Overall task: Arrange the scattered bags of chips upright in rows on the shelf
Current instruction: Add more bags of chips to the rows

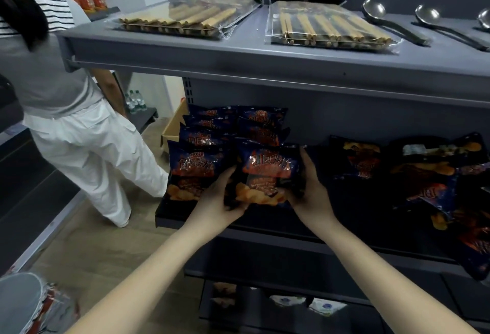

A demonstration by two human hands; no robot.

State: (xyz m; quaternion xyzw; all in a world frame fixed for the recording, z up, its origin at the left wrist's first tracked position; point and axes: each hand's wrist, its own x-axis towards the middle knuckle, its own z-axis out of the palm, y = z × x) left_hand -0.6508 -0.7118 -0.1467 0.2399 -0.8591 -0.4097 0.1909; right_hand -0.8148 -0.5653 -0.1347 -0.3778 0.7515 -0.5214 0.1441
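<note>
A dark blue and orange bag of chips [266, 172] stands upright at the front of the dark middle shelf [265, 223]. My left hand [220, 201] grips its lower left side and my right hand [309, 188] grips its right side. Left of it stands another upright bag [193, 169], with several more upright bags [233, 124] in two rows behind. On the right of the same shelf lie several scattered bags [429, 174], flat and overlapping, one hanging over the front edge.
The grey upper shelf [238, 54] overhangs the chips and holds packs of wooden chopsticks [185, 17] and metal ladles [389, 22]. A person in white trousers [87, 148] stands at the left in the aisle. A lower shelf [291, 304] holds small packets.
</note>
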